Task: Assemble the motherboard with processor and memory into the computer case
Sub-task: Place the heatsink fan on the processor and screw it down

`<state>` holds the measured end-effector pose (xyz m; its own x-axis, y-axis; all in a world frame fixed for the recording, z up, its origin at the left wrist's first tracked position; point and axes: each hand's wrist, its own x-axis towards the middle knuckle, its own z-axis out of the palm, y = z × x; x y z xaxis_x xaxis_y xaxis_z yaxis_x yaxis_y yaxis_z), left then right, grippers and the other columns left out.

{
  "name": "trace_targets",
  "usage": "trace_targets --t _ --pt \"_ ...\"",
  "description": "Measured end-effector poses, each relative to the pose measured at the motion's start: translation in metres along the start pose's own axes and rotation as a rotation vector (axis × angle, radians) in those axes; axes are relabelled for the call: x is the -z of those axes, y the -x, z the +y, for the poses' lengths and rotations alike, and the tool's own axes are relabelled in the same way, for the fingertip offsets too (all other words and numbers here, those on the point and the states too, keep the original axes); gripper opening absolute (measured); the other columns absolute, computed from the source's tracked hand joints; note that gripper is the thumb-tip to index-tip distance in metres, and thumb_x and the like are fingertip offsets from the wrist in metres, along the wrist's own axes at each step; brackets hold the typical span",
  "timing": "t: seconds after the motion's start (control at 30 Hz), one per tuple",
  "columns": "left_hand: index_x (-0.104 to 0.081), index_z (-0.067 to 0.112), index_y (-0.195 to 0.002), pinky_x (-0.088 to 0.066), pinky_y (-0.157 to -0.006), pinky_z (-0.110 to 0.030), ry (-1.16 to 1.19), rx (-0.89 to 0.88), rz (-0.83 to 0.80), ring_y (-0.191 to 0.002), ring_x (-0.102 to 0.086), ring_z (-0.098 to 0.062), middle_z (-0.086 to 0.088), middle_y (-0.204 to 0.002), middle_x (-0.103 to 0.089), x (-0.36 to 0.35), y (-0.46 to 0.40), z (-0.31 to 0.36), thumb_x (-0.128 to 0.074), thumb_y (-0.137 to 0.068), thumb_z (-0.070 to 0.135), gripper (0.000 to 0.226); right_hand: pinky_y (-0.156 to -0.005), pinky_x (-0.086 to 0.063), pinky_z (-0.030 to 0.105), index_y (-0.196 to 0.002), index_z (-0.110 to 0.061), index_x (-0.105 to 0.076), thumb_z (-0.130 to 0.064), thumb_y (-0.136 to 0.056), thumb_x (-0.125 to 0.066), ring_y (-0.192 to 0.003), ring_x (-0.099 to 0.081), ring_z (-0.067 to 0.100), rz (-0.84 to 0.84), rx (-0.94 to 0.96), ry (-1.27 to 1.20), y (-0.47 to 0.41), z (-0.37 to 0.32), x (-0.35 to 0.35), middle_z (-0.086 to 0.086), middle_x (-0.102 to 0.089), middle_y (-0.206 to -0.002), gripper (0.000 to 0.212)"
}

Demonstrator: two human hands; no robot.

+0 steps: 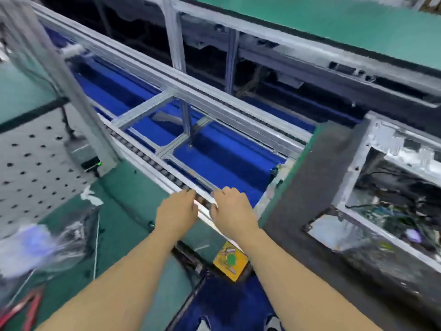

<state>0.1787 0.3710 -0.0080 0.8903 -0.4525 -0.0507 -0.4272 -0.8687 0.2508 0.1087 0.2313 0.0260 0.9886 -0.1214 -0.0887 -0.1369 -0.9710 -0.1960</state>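
Aluminium conveyor rail (167, 173) with small rollers runs under both hands. Left hand (176, 212) and right hand (232, 212) rest side by side on it, close but apart, fingers bent over its edge, gripping nothing else. Right of the right hand, on a dark pallet (310, 187), sits the computer case (391, 187), open. Green mat (128, 211) lies left of the hands, blue floor (214, 163) beyond them.

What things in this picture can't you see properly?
Head view only:
- Computer case: cut off by the right edge; its insides are blurred.
- Clear plastic bag: blurred, contents unreadable.
- Left hand and right hand: fingertips curl out of sight over the conveyor rail.
- Yellow label: print too small.
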Motion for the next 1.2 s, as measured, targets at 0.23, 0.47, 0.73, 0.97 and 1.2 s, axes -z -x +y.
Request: trace_targets --t 0.23,0.47,0.73,0.97,1.2 --pt "-0.049 0.027 -0.121 -0.047 -0.082 -0.040 0.062 0.140 -0.300 -0.112 -0.052 -0.024 0.002 -0.115 -0.053 -0.056 0.071 -0.108 -0.039 -0.092 0.021 0.031 -0.105 -0.042 0.046 -0.143 -0.009 -0.040 -0.055 -0.092 -0.066 -0.125 -0.051 0.039 -0.593 -0.066 -0.112 0.011 -0.073 -0.118 0.019 -0.050 -0.137 0.073" --pt "-0.042 0.025 -0.131 -0.043 -0.088 -0.038 -0.110 -0.045 -0.311 -0.115 -0.041 -0.024 0.000 -0.128 -0.043 -0.067 0.074 -0.103 -0.050 -0.082 0.009 0.053 -0.102 -0.045 0.046 -0.152 -0.014 -0.024 -0.033 -0.096 -0.064 -0.125 -0.051 0.037 -0.569 -0.110 -0.044 0.018 -0.082 -0.142 0.016 -0.049 -0.138 0.072" --pt "-0.064 0.023 -0.109 -0.033 -0.098 -0.038 -0.009 -0.371 0.057 -0.110 -0.058 -0.022 0.005 -0.113 -0.062 -0.046 0.039 -0.069 -0.062 -0.067 0.029 0.043 -0.081 -0.054 0.038 -0.141 -0.020 -0.042 -0.033 -0.086 -0.065 -0.099 -0.062 0.027 -0.430 -0.186 -0.475 0.017 -0.062 -0.040 0.008 -0.064 -0.120 0.061" --pt "-0.061 0.011 -0.070 -0.042 -0.059 -0.036 0.500 -0.539 0.304 -0.059 -0.052 -0.031 -0.004 -0.062 -0.055 0.031 -0.030 0.080 -0.051 -0.067 0.037 0.028 -0.073 -0.063 0.040 -0.125 -0.027 -0.059 -0.032 -0.091 -0.069 -0.071 -0.073 0.021 -0.248 -0.221 -0.688 0.041 0.030 0.128 0.000 -0.069 -0.092 0.036" --pt "-0.064 0.002 -0.080 -0.051 -0.062 -0.038 0.834 -0.633 0.335 -0.071 -0.062 -0.034 -0.006 -0.070 -0.065 0.120 -0.063 0.271 -0.076 -0.070 0.026 0.028 -0.085 -0.056 0.040 -0.117 0.001 -0.065 0.003 -0.096 -0.060 -0.092 -0.067 0.024 0.356 -0.103 -1.120 0.108 0.168 0.240 0.015 -0.072 -0.102 0.022"
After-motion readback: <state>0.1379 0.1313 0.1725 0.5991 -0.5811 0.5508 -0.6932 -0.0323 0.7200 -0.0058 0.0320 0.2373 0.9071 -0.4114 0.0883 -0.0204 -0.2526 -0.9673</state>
